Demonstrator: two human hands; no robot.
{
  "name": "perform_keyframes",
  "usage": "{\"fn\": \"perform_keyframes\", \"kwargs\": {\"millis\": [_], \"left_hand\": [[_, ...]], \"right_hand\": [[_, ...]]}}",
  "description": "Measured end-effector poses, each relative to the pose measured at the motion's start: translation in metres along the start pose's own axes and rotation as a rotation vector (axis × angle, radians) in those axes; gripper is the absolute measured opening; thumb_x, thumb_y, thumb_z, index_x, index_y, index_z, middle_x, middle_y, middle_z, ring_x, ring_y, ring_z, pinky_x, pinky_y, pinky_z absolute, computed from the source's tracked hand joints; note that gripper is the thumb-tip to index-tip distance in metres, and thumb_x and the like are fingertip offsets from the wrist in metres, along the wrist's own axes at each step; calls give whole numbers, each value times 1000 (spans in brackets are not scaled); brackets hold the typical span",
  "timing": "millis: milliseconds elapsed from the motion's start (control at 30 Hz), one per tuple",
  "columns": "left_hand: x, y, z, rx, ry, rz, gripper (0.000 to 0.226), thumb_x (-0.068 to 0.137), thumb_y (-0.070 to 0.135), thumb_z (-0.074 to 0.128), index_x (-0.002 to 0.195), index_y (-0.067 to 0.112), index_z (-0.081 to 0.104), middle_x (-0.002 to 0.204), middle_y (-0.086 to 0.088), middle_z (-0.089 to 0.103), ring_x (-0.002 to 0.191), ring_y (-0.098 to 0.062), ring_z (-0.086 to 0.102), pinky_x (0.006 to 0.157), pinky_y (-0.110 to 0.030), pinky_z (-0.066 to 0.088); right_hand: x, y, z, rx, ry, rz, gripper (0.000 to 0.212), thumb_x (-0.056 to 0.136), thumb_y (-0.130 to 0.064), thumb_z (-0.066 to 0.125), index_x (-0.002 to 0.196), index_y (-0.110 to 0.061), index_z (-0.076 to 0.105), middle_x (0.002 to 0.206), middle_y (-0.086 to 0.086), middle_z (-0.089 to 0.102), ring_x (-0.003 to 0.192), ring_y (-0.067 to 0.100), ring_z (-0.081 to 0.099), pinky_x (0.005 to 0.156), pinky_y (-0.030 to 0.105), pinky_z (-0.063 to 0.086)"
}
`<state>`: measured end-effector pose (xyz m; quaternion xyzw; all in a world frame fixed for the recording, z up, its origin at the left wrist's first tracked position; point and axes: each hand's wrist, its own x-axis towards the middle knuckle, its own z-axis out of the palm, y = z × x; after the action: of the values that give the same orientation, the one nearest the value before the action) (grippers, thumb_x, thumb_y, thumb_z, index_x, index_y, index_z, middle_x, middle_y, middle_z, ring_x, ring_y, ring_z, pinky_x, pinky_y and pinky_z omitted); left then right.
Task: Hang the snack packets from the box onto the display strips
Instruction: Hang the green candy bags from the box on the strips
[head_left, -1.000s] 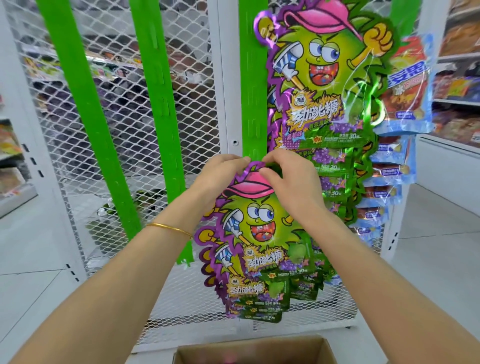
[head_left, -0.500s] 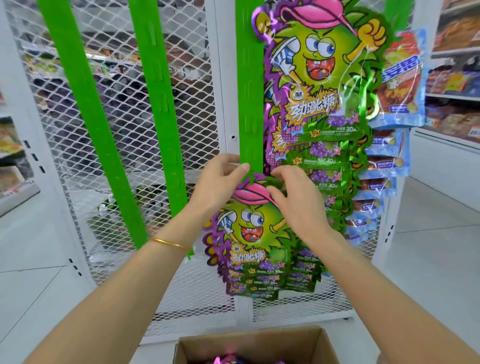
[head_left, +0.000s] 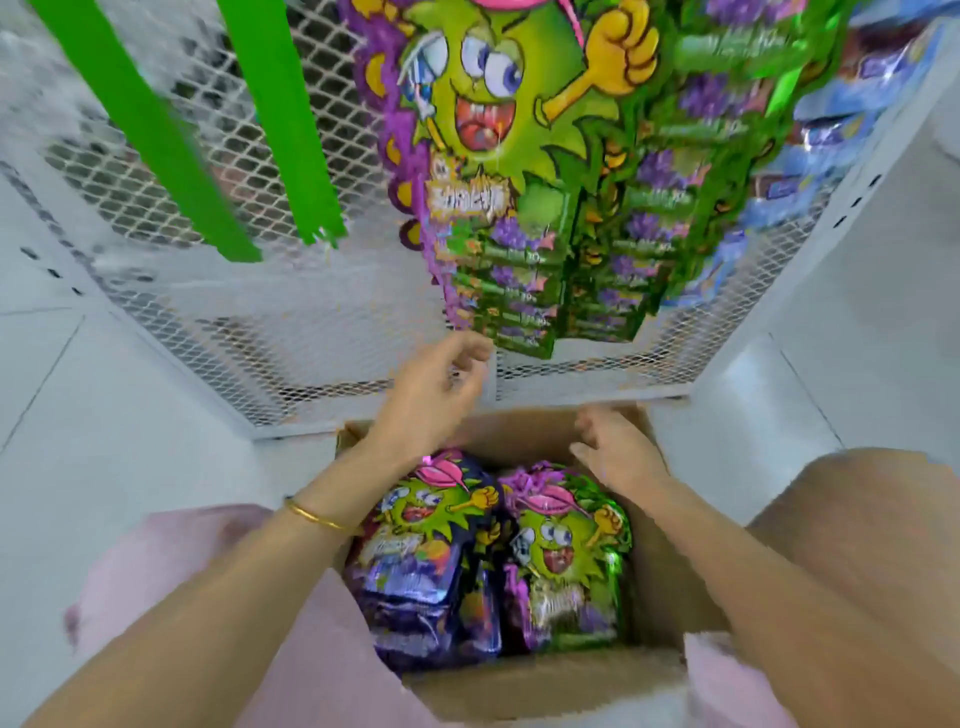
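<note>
An open cardboard box (head_left: 670, 587) sits on the floor below me, with a purple snack packet (head_left: 415, 561) on its left and a green one (head_left: 566, 561) on its right. Above it, green cartoon-faced packets (head_left: 498, 171) hang in an overlapping column against the mesh. My left hand (head_left: 434, 395) hovers over the box's far edge, empty, fingers loosely curled. My right hand (head_left: 615, 447) is lower, over the box's far right corner, fingers apart and empty.
Two bare green display strips (head_left: 280, 119) hang on the white wire mesh panel (head_left: 260, 332) at left. Blue packets (head_left: 831, 119) hang at the right edge. White tiled floor surrounds the box. My pink clothing (head_left: 171, 566) shows at the lower left.
Both hands let go of the packet they held at the strip and dropped toward the box. The view tilted sharply down, so the box's contents now show.
</note>
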<state>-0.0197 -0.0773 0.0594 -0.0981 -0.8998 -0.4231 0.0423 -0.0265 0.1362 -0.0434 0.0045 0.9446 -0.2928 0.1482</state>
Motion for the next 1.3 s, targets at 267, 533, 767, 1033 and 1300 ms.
{"fn": "perform_keyframes", "kwargs": {"millis": [267,533,767,1033,1300], "left_hand": [[2,-25,28,36,-160,-49,30,88,6,55,118,6,55,107,-8,62,94,-19,58,66,-7,37],[3,-29,32,-18,-216,-169,29,89,8,54,118,11,56,106,-4,62,91,-11,56,66,3,36],[0,-29,31,-50,-236,-210,29,90,10,55,119,13,55,105,-1,62,97,-14,58,71,0,38],[-2,-31,23,-75,-200,-249,28,89,10,55,117,13,57,107,-4,64,98,-17,59,86,-23,48],[25,23,-34,-259,126,-194,27,88,2,55,115,5,57,108,-6,61,88,-12,55,82,-25,48]], "right_hand": [[27,68,91,-310,-287,155,67,83,-34,66,137,-9,36,133,19,45,123,35,45,101,40,36],[31,84,99,-227,-204,295,56,81,-29,68,131,-19,45,131,13,40,122,34,40,102,41,38],[23,73,80,-259,-101,240,29,84,-24,65,110,-13,58,113,8,65,107,30,59,91,38,42],[9,52,7,-81,-174,187,43,82,-5,63,124,1,53,112,15,59,103,23,55,81,25,40],[-21,-36,-98,-73,-54,-156,31,84,-28,66,105,-5,65,93,7,63,94,25,58,67,26,42]]}}
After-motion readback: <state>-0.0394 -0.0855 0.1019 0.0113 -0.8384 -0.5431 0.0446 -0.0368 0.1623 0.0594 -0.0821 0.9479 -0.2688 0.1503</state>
